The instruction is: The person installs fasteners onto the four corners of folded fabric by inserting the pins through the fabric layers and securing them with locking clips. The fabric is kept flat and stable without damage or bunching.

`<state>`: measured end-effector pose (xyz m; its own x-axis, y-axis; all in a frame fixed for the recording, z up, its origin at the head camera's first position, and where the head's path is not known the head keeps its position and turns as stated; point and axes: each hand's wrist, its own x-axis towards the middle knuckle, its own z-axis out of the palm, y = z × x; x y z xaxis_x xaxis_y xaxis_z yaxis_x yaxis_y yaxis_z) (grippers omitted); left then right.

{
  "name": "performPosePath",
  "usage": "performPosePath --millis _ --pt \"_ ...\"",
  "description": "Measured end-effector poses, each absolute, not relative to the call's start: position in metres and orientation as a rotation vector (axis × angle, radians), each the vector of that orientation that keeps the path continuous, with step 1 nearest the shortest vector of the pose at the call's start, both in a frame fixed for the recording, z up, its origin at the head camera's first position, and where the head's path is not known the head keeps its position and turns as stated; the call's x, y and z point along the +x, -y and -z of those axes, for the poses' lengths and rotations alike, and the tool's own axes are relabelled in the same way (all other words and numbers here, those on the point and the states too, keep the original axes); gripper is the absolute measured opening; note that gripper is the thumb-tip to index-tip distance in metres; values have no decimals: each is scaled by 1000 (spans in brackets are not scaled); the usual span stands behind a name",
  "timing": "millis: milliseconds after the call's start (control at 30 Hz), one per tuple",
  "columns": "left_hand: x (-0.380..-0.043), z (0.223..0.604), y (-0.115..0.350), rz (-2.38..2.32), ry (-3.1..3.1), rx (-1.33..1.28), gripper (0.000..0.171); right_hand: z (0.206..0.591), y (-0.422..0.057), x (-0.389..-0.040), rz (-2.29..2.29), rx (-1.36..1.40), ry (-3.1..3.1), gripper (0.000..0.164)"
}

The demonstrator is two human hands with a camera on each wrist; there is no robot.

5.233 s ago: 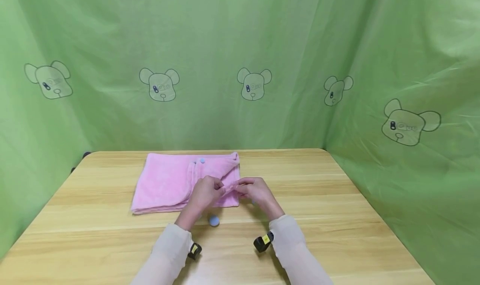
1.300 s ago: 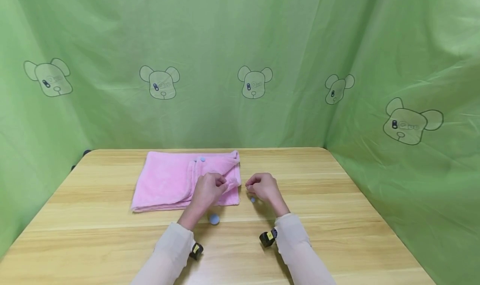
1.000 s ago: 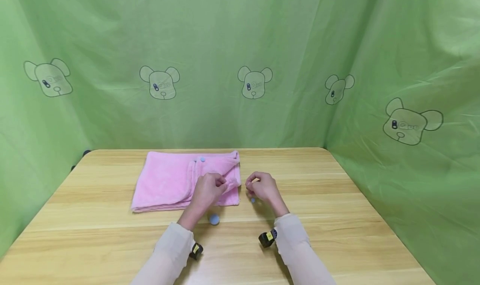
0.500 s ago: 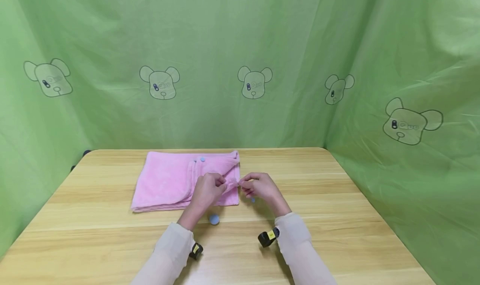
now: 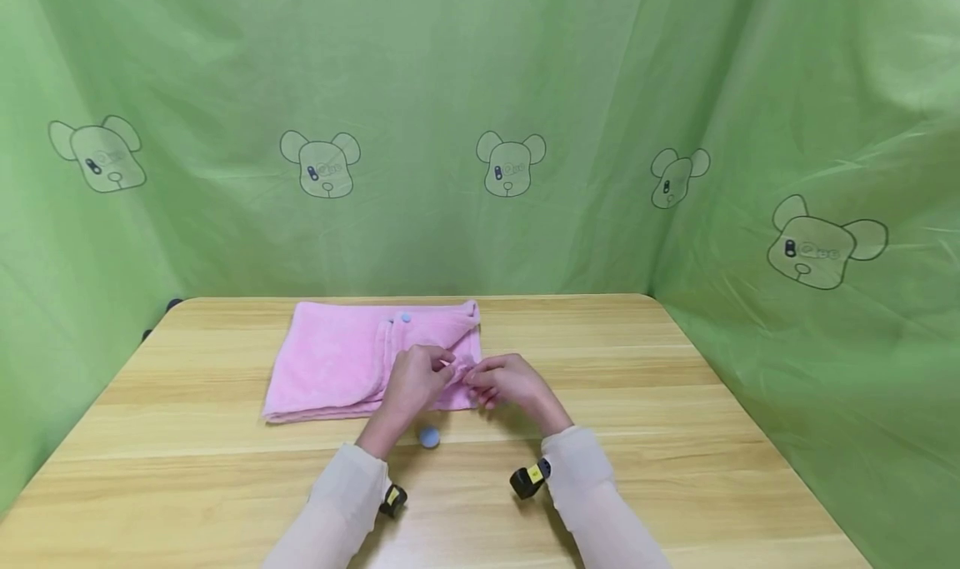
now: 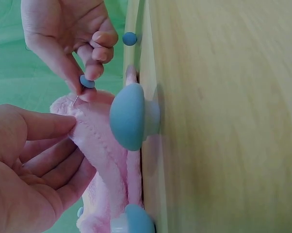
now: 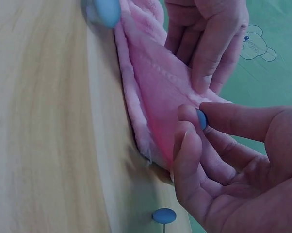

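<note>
A pink fleece cloth (image 5: 330, 361) lies folded on the table. My left hand (image 5: 415, 381) pinches its raised right-hand edge between thumb and fingertips. Close beside it, my right hand (image 5: 513, 386) pinches the round blue head of a pin (image 6: 87, 81). The thin shaft points at the pinched edge, its tip right at the fabric. On the table before the cloth stands a blue mushroom-shaped cap piece (image 5: 428, 437) with a pale stem. A second blue-headed pin (image 7: 164, 216) rests near my right hand, hidden by that hand in the head view.
A blue round head (image 5: 406, 317) sits on the cloth's upper fold. Another blue mushroom-shaped piece (image 6: 138, 219) shows at the bottom of the left wrist view. Green curtains (image 5: 420, 244) with bear outlines enclose the wooden table (image 5: 675, 469) at the back and sides.
My right hand, which had drawn off to the right of the cloth, has come back leftward to the pinched edge with the pin. My left hand keeps its hold in place.
</note>
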<state>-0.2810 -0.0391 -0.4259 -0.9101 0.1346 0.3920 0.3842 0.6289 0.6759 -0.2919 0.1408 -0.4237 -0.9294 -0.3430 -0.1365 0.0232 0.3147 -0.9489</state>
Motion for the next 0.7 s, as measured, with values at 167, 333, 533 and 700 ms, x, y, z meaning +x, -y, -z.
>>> performPosePath --millis 167,333,533,700 --pt "-280 425 39 1154 2546 -438 11 426 -140 -292 1658 -295 -2273 22" --pt "-279 424 39 1183 2571 -419 11 427 -139 -292 1666 -274 -2281 20" --pt "-280 425 39 1188 2579 -415 11 427 -138 -291 1675 -251 -2289 18" --pt "-278 424 39 1179 2579 -412 12 426 -138 -290 1668 -249 -2289 18"
